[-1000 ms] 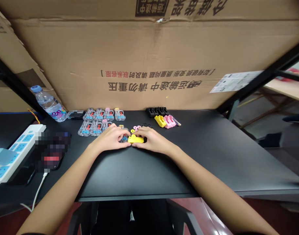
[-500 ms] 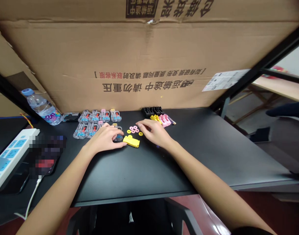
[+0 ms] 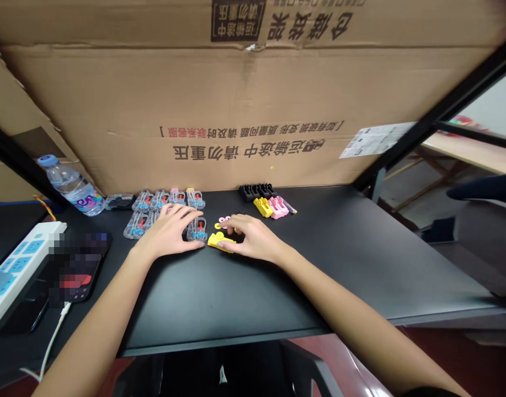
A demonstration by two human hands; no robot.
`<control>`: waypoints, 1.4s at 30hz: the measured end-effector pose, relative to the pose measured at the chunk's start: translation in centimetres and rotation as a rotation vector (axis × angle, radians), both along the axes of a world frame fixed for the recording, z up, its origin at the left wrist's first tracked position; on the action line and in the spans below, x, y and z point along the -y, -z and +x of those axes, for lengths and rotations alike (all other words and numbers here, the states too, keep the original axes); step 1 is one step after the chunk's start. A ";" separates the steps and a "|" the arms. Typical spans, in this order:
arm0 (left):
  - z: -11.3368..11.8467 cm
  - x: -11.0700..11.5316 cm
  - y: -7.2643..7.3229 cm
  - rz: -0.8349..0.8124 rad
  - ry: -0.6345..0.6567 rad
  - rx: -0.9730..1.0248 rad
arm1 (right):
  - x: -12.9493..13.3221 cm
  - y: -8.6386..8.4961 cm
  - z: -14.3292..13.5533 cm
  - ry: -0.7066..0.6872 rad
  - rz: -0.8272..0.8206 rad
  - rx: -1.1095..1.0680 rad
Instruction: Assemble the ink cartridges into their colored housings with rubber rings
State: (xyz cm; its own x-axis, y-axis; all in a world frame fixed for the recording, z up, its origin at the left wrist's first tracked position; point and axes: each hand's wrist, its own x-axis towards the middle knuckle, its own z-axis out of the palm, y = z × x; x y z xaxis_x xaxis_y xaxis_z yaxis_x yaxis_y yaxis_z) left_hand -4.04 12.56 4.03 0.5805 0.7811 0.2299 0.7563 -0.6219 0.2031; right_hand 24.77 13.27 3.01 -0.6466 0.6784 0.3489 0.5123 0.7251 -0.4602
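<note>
Cardboard sheet [image 3: 253, 88] with printed lettering stands behind the black worktop [image 3: 261, 298], along its far edge. On the worktop, near the middle, lies a yellow piece [image 3: 214, 240], just to the right of a clear case [image 3: 197, 231]. Half a second ago the left hand [image 3: 166, 230] was touching this yellow piece; now it has moved away to the left and is spread wide over the near row of clear cases, holding nothing that I can see. The right hand [image 3: 253, 237] was near the small rings [image 3: 222, 220] and now has its thumb over the right end of the yellow piece. Its index finger reaches beside the rings, with a moderate gap to the thumb; I cannot tell if it presses on anything. In my judgement, the piece passes from the care of the left hand to the right one.

As for containers, the clear cases stand in two rows at the left, with red and blue parts visible inside. The bottle [image 3: 73, 188] at far left contains clear liquid and has its blue cap on. Black, yellow and pink blocks [image 3: 278, 207] lie at far right of the rings.
</note>
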 end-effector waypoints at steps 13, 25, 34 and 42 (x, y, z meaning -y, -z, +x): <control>-0.2 -0.1 0.5 -0.058 0.007 0.050 | -0.2 0.6 -0.2 -0.084 -0.043 0.084; 0.3 0.0 0.6 -0.050 0.016 0.067 | -0.3 0.8 0.0 -0.025 -0.068 0.081; 0.6 0.3 0.3 -0.039 0.050 0.064 | -0.7 0.7 0.2 -0.055 -0.069 0.070; 2.8 1.4 -1.1 -0.101 0.151 0.220 | -0.2 0.4 0.3 -0.132 -0.068 -0.055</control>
State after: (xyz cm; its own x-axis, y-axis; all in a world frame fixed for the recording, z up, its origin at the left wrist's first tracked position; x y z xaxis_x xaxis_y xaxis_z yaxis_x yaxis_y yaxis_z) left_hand -1.25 11.12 5.11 0.6367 0.7153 0.2880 0.5879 -0.6920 0.4189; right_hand 25.03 13.48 2.63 -0.7128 0.6121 0.3424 0.3870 0.7504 -0.5358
